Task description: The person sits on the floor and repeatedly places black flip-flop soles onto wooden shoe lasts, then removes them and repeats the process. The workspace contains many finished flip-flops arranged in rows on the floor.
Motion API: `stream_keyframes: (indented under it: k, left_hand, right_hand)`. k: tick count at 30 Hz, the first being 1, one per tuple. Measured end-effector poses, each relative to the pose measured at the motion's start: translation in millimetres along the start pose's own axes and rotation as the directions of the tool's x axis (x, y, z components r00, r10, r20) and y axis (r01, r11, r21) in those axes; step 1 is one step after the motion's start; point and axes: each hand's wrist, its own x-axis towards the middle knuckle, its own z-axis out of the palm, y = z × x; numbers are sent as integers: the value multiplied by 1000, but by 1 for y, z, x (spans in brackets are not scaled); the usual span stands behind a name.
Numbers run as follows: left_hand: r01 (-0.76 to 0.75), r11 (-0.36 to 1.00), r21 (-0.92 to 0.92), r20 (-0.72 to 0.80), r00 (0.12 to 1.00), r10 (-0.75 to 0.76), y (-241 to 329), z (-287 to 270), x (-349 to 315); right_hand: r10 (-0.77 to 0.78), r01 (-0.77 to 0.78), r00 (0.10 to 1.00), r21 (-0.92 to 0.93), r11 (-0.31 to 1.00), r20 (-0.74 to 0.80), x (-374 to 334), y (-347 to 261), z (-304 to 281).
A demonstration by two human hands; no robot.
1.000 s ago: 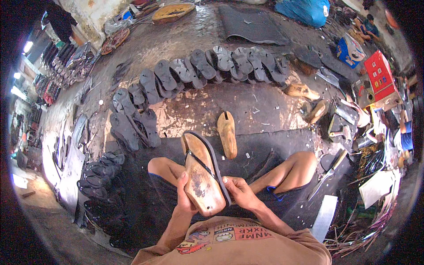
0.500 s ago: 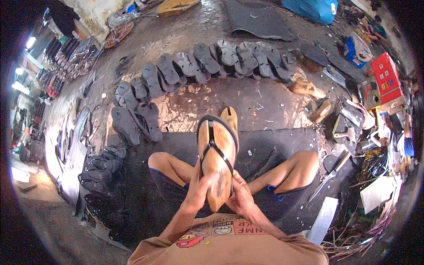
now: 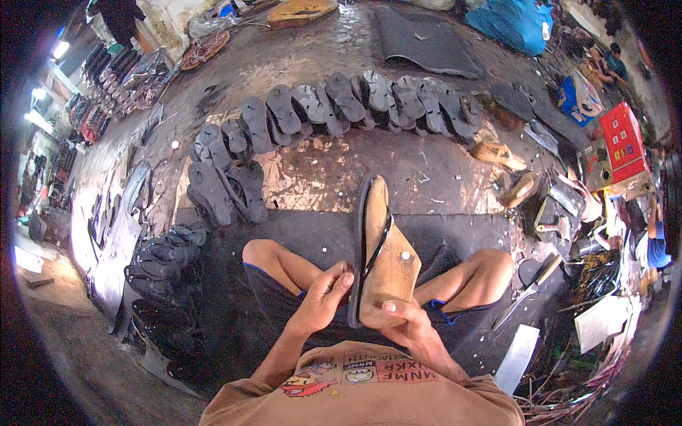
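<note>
A wooden shoe last [image 3: 395,264] with a black flip-flop [image 3: 359,248] fitted on it is held up over my lap, toe pointing away and tilted on edge. The dark strap crosses the last's upper part, and the sole runs along its left side. My right hand [image 3: 410,324] grips the heel end of the last, thumb on the wood. Curled beside the sole's lower left edge, my left hand [image 3: 325,297] has its thumb and fingers closed at the flip-flop; some fingertips are hidden.
An arc of grey flip-flops [image 3: 283,112] lies beyond my knees, with dark sandals [image 3: 167,263] piled at left. To the right are another wooden last [image 3: 497,153], a knife [image 3: 527,290] and a red box [image 3: 626,145]. A person [image 3: 612,65] sits far back right.
The last and flip-flop have turned from strap-side up to on edge, sole leftward, and shifted right. My left hand has moved off the wood to the sole's edge. A second last tip no longer shows.
</note>
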Motion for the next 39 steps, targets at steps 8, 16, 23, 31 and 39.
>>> stream_keyframes:
  k: [8, 16, 23, 31, 39]
  left_hand:
    - [219, 745, -630, 325, 946, -2, -60, 2, -39]
    - [379, 256, -889, 368, 925, -93, -58, 3, 21]
    - [356, 445, -822, 178, 902, -394, -45, 2, 52]
    - [321, 170, -932, 330, 944, 24, -62, -23, 38]
    - [528, 418, -739, 568, 822, -34, -48, 7, -13]
  right_hand:
    - [-232, 438, 899, -752, 492, 372, -10, -24, 52]
    - [-358, 464, 880, -733, 497, 314, 35, -17, 25]
    - [-354, 520, 853, -680, 517, 383, 31, -12, 23]
    - [-581, 174, 810, -914, 366, -79, 103, -70, -81]
    - [-312, 514, 815, -858, 1, 488, 130, -116, 66]
